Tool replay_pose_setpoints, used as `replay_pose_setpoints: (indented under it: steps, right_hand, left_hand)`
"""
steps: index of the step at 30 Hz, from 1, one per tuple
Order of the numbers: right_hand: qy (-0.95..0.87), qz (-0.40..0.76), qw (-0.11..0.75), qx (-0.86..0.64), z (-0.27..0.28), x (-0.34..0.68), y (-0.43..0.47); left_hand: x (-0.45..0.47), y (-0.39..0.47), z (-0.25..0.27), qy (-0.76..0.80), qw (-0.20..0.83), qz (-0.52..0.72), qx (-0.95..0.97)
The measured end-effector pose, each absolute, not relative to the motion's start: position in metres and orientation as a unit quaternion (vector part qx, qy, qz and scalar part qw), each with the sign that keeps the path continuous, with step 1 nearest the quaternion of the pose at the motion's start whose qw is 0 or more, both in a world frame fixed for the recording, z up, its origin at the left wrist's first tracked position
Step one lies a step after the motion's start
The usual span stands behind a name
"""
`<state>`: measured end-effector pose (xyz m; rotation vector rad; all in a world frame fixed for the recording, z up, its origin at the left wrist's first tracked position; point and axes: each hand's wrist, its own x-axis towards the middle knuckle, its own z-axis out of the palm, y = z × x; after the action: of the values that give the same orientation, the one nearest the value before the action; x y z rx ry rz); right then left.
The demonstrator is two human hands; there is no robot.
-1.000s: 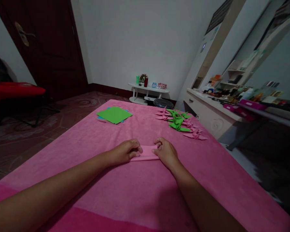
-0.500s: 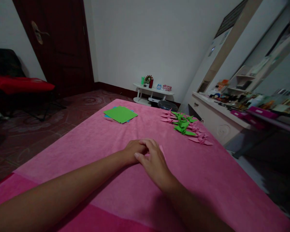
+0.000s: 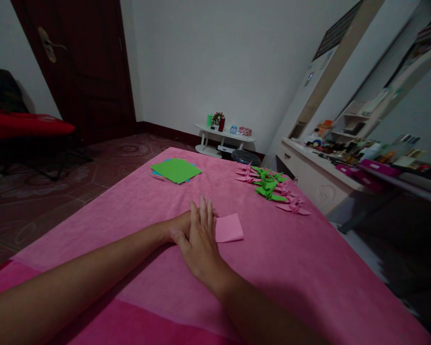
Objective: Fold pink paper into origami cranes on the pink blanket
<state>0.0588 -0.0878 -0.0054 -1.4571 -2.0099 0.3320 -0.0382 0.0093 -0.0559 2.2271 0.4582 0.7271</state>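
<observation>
A small folded square of pink paper [image 3: 230,228] lies on the pink cloth, its left edge hidden by my hands. My left hand [image 3: 183,223] reaches in to that edge, its fingers mostly covered, so I cannot see whether they hold or press the paper. Over it lies my right hand [image 3: 201,247], fingers stretched forward and thumb out to the left, holding nothing. Farther back on the left is a stack of square paper with a green sheet [image 3: 176,170] on top and blue showing below. To the right sit several folded paper cranes, green [image 3: 269,190] and pink [image 3: 293,207].
The pink cloth [image 3: 136,282] covers the table. At right stands a dresser [image 3: 309,167] crowded with bottles and boxes. A low white stand [image 3: 224,132] is by the far wall; a chair with red fabric [image 3: 25,125] is at the left.
My right hand has slid left off the pink paper, its fingers straightening, so more of the folded square shows. My left hand has shifted slightly left, and the view has turned a little right.
</observation>
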Motion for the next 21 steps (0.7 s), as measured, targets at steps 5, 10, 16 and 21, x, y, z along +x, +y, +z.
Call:
replay_pose_setpoints:
  steps: [5, 10, 16, 21]
  right_hand:
    - [-0.778, 0.141, 0.254, -0.557, -0.010, 0.075, -0.092]
    - [-0.787, 0.162, 0.175, -0.568, -0.011, 0.106, -0.096]
    - [-0.800, 0.144, 0.091, -0.575, -0.016, 0.151, -0.099]
    - [-0.814, 0.161, 0.079, -0.553, -0.016, 0.184, -0.099]
  left_hand:
    - [-0.037, 0.001, -0.038, 0.181, 0.361, 0.229, 0.886]
    - [-0.042, -0.010, -0.021, 0.176, 0.374, 0.251, 0.875]
    - [-0.068, -0.020, -0.012, 0.172, 0.332, 0.192, 0.907]
    - [-0.091, -0.030, -0.009, 0.200, 0.284, 0.131, 0.928]
